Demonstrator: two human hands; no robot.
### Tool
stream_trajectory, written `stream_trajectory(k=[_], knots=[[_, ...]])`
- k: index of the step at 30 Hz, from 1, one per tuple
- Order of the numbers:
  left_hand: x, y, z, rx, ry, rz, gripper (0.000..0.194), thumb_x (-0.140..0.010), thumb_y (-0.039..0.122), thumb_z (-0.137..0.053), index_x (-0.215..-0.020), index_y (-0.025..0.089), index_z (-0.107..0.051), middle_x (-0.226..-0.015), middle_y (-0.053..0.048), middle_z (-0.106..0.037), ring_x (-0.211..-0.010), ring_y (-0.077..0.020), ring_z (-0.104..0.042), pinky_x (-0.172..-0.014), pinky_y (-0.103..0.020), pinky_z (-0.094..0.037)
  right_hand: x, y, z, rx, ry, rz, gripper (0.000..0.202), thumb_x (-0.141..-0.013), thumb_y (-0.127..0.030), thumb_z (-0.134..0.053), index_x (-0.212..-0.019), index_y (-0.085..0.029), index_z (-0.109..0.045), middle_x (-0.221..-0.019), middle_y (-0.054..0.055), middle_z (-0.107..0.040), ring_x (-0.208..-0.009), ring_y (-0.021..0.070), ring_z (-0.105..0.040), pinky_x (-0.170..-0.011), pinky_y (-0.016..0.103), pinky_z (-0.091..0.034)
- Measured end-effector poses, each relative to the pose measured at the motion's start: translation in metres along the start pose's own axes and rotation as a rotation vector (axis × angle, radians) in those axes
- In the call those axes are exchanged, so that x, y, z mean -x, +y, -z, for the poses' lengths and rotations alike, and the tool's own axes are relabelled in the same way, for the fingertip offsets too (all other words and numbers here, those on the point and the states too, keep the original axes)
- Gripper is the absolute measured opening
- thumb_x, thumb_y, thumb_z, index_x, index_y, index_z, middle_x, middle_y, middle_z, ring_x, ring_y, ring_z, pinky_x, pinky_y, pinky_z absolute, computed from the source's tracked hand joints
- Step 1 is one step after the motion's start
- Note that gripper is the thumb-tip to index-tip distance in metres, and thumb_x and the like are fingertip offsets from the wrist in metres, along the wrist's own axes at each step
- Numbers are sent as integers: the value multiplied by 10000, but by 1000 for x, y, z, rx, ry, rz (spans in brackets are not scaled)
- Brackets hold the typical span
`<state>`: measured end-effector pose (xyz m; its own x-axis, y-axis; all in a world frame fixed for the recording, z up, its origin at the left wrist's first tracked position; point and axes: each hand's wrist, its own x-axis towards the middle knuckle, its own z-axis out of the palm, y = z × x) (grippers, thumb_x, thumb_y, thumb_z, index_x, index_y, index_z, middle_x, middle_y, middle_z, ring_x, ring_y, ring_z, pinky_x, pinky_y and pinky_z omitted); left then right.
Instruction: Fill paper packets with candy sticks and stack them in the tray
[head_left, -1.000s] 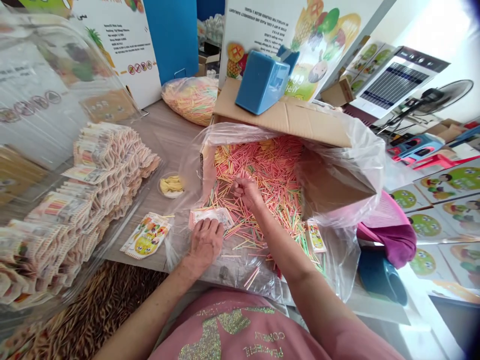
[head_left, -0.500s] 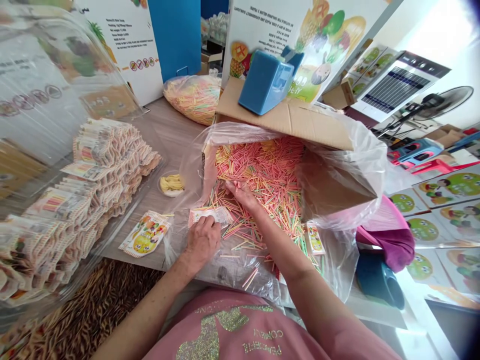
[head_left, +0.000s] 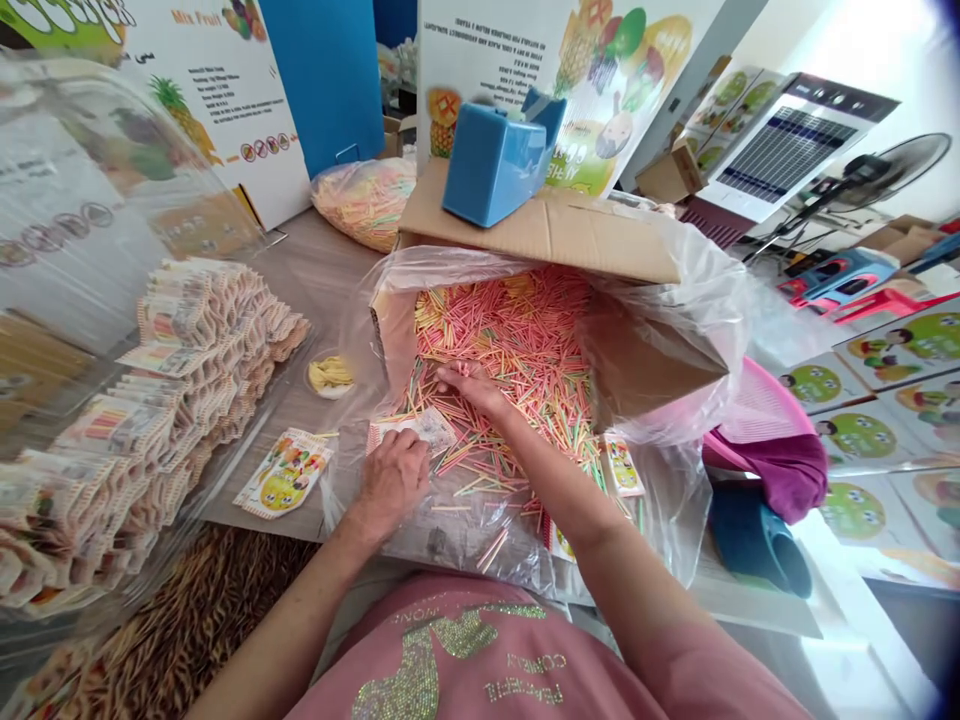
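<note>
My left hand (head_left: 394, 478) lies with bent fingers on the near edge of a small printed packet (head_left: 431, 428), gripping it against the plastic-covered table. My right hand (head_left: 472, 385) reaches into the loose pile of thin candy sticks (head_left: 517, 330), pink, yellow and green. Its thumb and fingers are pinched together on candy sticks; how many is hidden. The pile spills from a cardboard box (head_left: 540, 225) lined with clear plastic and lying open towards me. Left of my left hand rests a filled printed pouch (head_left: 287, 473).
Rows of stacked packets (head_left: 172, 390) stand in a clear plastic tray at left. Near the box are a small bowl (head_left: 330, 376) with yellow pieces, a bag of sticks (head_left: 364, 200), a blue tape dispenser (head_left: 491, 165), a small upright packet (head_left: 622, 467) and a pink basket (head_left: 769, 400).
The view has shifted slightly, so the box and table things sit a little further left. My right hand's fingers have shifted slightly in the sticks; my left hand stays on the packet.
</note>
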<state>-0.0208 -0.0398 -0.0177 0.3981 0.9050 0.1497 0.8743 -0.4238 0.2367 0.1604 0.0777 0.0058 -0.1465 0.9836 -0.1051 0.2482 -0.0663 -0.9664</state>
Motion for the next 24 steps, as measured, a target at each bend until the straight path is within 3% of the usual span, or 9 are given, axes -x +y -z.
stream_trajectory(k=[4, 8, 10, 12, 15, 19, 21, 24], knots=[[-6, -2, 1, 40, -1, 37, 193, -890, 103, -570, -842, 196, -732, -959, -102, -722, -950, -264, -630, -778, -364, -490, -2, -2, -4, -140, 15, 5, 334, -936, -521, -666, -840, -202, -683, -724, -20, -602, -661, 134, -538, -678, 276, -515], [-12, -15, -4, 424, 210, 109, 192, -885, 175, -652, -696, 205, -652, -809, -33, -695, -852, -198, -634, -814, -323, -500, 2, -12, 0, -539, -9, 41, 331, -853, -516, -749, -746, -216, -660, -551, -72, -430, -537, 106, -414, -583, 235, -450], [-14, -21, -6, 584, 302, 160, 239, -877, 228, -699, -653, 208, -615, -750, -4, -675, -819, -180, -628, -804, -308, -501, 10, -20, 3, -675, -55, 55, 359, -892, -560, -706, -780, -219, -699, -484, -87, -317, -538, 119, -452, -602, 236, -462], [-14, -23, -7, 594, 355, 198, 236, -867, 242, -725, -655, 212, -624, -742, 0, -670, -834, -186, -624, -812, -312, -500, 18, -27, 2, -703, -109, 45, 458, -953, -638, -604, -820, -218, -730, -457, -78, -281, -611, 152, -557, -640, 249, -486], [-9, -20, -5, 347, 277, 161, 130, -878, 185, -690, -756, 221, -714, -843, -39, -700, -904, -223, -612, -842, -350, -492, 30, -31, -4, -676, -197, 38, 581, -966, -729, -523, -825, -210, -744, -464, -50, -374, -726, 181, -647, -704, 279, -517], [2, -9, 0, 41, 48, 56, 186, -901, 149, -603, -953, 205, -773, -968, -105, -715, -938, -273, -616, -829, -397, -492, 35, -21, -13, -680, -220, 45, 493, -899, -692, -672, -832, -210, -755, -449, -58, -412, -701, 171, -636, -759, 292, -524], [6, -8, 2, 28, 18, 46, 202, -924, 164, -571, -957, 194, -769, -978, -114, -717, -934, -271, -624, -827, -393, -496, 35, -16, -16, -739, -195, 32, 398, -850, -608, -775, -835, -210, -761, -423, -82, -355, -615, 147, -558, -732, 280, -511], [3, -15, 3, 163, 61, 82, 213, -915, 148, -564, -803, 202, -736, -902, -90, -717, -890, -233, -632, -802, -347, -492, 35, -15, -18, -825, -172, 12, 296, -817, -495, -836, -842, -208, -765, -414, -104, -291, -537, 118, -418, -707, 275, -499]])
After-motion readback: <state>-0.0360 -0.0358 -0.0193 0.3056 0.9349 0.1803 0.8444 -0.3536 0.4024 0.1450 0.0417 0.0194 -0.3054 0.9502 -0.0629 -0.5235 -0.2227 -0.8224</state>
